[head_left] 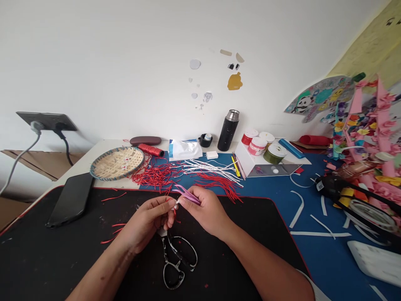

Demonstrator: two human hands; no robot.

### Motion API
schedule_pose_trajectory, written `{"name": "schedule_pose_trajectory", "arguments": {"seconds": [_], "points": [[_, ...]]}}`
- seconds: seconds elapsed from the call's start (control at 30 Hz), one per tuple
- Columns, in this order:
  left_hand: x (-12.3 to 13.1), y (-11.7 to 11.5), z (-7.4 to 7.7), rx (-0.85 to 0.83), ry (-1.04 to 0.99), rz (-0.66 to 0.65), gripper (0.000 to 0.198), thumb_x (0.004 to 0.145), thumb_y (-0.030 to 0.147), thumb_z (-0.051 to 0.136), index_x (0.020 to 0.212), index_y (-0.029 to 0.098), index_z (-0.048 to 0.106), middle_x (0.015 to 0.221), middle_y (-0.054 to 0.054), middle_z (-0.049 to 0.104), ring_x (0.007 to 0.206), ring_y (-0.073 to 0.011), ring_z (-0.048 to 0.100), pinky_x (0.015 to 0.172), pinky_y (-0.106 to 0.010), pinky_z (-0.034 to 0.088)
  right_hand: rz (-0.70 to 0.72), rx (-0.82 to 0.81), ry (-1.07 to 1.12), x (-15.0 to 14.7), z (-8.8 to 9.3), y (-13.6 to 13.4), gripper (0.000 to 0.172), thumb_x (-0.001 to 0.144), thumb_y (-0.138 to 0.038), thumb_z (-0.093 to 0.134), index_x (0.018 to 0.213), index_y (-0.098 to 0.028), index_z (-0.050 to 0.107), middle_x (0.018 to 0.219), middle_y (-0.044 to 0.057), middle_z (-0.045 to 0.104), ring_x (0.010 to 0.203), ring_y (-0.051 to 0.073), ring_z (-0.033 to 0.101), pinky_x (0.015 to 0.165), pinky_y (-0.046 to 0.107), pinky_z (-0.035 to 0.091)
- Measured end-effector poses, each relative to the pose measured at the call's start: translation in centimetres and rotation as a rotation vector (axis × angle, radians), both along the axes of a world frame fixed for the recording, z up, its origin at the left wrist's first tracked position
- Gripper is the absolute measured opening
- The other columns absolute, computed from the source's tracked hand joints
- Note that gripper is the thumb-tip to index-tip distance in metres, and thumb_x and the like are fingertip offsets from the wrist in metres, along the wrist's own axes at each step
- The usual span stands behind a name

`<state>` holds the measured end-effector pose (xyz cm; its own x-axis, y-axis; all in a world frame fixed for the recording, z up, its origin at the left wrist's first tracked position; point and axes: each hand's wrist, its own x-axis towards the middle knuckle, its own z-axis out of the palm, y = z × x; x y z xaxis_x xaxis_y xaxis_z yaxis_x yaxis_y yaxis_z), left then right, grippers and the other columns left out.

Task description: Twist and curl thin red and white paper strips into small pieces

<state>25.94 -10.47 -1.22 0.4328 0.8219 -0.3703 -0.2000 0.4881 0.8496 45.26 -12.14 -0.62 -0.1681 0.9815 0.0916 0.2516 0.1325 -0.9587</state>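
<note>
Pink paper strips (pixel 188 194) are clamped in your right hand (pixel 203 211), with your left hand (pixel 144 223) pinching in beside them, fingertips together, above the black desk mat (pixel 56 259). The scissors (pixel 177 261) lie just below; red paper strands (pixel 159 175) sit beyond its far edge.

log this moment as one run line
left hand: pinching pink strips | right hand: pinching pink strips | nearby: scissors on black desk mat

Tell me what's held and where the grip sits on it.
The right hand pinches a looped pink strip near its end, between thumb and fingers; the left hand meets it there, though its exact hold can't be told.
</note>
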Motion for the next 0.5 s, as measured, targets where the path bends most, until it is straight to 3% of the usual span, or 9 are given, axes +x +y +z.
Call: {"name": "schedule_pose_trajectory", "arguments": {"seconds": [0.23, 0.5], "points": [[-0.02, -0.27, -0.02, -0.042, -0.021, 0.001, 0.04, 0.067, 0.047, 0.096, 0.069, 0.015, 0.071, 0.052, -0.002, 0.066, 0.044, -0.0096, 0.052, 0.044, -0.018, 0.041, -0.051, 0.109, -0.074, -0.38, -0.14, -0.59, 0.015, 0.089, -0.027, 0.064, 0.078, -0.02, 0.058, 0.066, -0.005, 0.055, 0.06, 0.011, 0.047, 0.058, 0.023, 0.037], [-0.08, -0.37, 0.43, -0.099, -0.078, -0.071, 0.04, 0.066, 0.044, 0.099, 0.067, 0.014, 0.072, 0.053, -0.002, 0.066, 0.045, -0.0098, 0.056, 0.045, -0.018, 0.044, -0.041, 0.114, -0.023, -0.37, 0.47, -0.78, 0.014, 0.089, -0.028, 0.063, 0.078, -0.02, 0.059, 0.065, -0.005, 0.055, 0.059, 0.011, 0.048, 0.057, 0.023, 0.037]]}}
